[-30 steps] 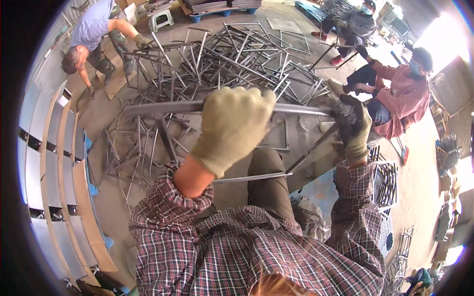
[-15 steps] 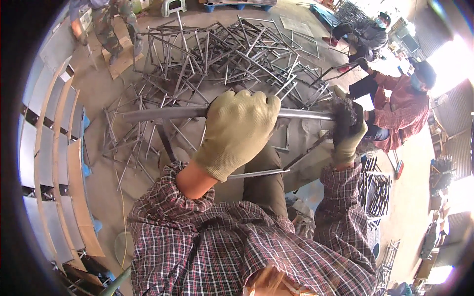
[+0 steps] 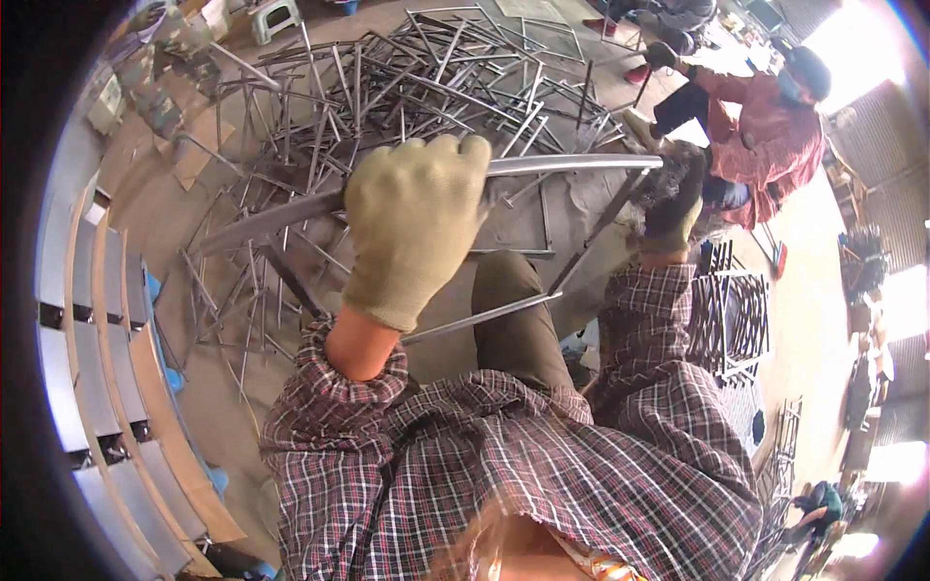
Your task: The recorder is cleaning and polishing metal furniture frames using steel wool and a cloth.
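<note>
My left hand (image 3: 417,228), in a pale yellow-green work glove, is closed around the top bar of a grey metal frame (image 3: 271,221). That bar runs from lower left to upper right across the view. My right hand (image 3: 670,194), in a dark, worn glove, grips the same frame at its right corner, where a thinner strut drops down toward my knee. The frame is lifted in front of my body, above my olive trousers (image 3: 518,320). Both sleeves are plaid.
A big tangled heap of similar metal frames (image 3: 417,87) covers the floor ahead. A person in red (image 3: 765,126) crouches at the upper right, another person at the upper left. Stacked wire grids (image 3: 731,324) lie to my right; pale panels (image 3: 87,320) line the left.
The frame has tilted, its left end dropping and its right end rising. The view has shifted, so the person at the upper left is nearly out of sight. Both hands keep their grip.
</note>
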`<state>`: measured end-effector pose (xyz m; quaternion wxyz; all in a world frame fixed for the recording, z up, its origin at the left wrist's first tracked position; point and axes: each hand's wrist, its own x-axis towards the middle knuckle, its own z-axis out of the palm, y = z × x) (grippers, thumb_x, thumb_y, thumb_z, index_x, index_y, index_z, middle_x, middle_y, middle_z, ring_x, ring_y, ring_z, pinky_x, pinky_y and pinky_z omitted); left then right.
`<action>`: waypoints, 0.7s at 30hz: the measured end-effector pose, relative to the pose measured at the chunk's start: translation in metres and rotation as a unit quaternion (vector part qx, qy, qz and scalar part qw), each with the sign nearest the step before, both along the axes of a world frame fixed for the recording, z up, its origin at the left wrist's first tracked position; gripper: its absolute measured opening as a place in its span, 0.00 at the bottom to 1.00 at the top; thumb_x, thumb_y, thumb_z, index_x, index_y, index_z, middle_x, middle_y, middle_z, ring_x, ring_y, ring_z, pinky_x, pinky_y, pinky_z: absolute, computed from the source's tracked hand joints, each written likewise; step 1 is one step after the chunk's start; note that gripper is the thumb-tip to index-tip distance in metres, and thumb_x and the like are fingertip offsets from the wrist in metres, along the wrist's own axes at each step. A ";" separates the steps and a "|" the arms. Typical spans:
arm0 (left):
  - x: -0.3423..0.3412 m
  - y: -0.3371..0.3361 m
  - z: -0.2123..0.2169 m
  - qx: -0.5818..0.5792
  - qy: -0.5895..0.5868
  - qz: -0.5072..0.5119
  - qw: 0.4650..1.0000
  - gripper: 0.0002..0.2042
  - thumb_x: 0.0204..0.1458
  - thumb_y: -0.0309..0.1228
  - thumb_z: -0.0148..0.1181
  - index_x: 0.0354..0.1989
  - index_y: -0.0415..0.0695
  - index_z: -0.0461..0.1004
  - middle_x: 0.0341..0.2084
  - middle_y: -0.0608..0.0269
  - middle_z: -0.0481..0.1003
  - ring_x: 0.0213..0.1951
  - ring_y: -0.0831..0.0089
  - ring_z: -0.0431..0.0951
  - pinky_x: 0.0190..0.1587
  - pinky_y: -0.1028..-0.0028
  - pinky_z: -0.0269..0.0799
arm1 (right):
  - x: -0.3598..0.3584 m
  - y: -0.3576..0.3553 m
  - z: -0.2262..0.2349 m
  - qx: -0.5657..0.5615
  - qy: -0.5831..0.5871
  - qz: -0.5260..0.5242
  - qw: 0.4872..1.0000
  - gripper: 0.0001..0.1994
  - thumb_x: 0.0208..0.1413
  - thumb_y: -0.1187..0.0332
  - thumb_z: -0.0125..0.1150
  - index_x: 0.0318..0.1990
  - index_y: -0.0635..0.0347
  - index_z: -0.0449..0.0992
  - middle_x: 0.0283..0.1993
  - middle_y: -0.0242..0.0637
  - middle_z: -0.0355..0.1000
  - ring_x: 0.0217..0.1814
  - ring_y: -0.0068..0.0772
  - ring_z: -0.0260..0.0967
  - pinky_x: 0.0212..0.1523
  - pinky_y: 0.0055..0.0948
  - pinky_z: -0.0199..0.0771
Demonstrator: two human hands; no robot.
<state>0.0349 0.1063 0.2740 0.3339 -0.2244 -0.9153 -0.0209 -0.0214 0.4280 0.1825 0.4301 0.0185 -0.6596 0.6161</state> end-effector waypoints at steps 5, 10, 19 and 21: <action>-0.012 0.006 -0.005 -0.008 -0.019 0.015 1.000 0.13 0.39 0.39 0.68 0.29 0.50 0.71 0.23 0.68 0.74 0.29 0.70 0.77 0.31 0.69 0.69 | 0.042 -0.023 0.007 -0.179 -0.042 0.082 0.979 0.22 0.65 0.50 0.42 0.55 0.56 0.67 0.49 0.35 0.70 0.49 0.32 0.69 0.47 0.34 0.74; 0.012 0.003 -0.001 -0.015 0.000 0.010 1.000 0.13 0.39 0.39 0.68 0.28 0.51 0.71 0.23 0.69 0.74 0.29 0.70 0.77 0.31 0.69 0.70 | 0.043 -0.104 -0.035 -0.019 -0.013 -0.048 0.999 0.31 0.49 0.72 0.65 0.59 0.64 0.58 0.49 0.44 0.69 0.48 0.35 0.66 0.50 0.33 0.68; 0.018 0.003 -0.006 -0.029 0.000 0.016 0.999 0.15 0.36 0.40 0.69 0.30 0.51 0.71 0.23 0.69 0.74 0.29 0.69 0.77 0.31 0.69 0.71 | 0.033 -0.091 0.012 -0.233 0.097 0.133 0.958 0.24 0.52 0.79 0.59 0.57 0.62 0.60 0.52 0.42 0.66 0.44 0.32 0.66 0.43 0.30 0.71; 0.022 0.007 0.005 -0.023 0.044 0.003 0.999 0.14 0.37 0.39 0.69 0.30 0.51 0.71 0.23 0.69 0.74 0.29 0.69 0.77 0.31 0.70 0.71 | 0.023 -0.075 -0.043 0.020 0.089 -0.015 0.996 0.21 0.54 0.78 0.58 0.55 0.65 0.62 0.45 0.41 0.70 0.41 0.30 0.67 0.39 0.29 0.71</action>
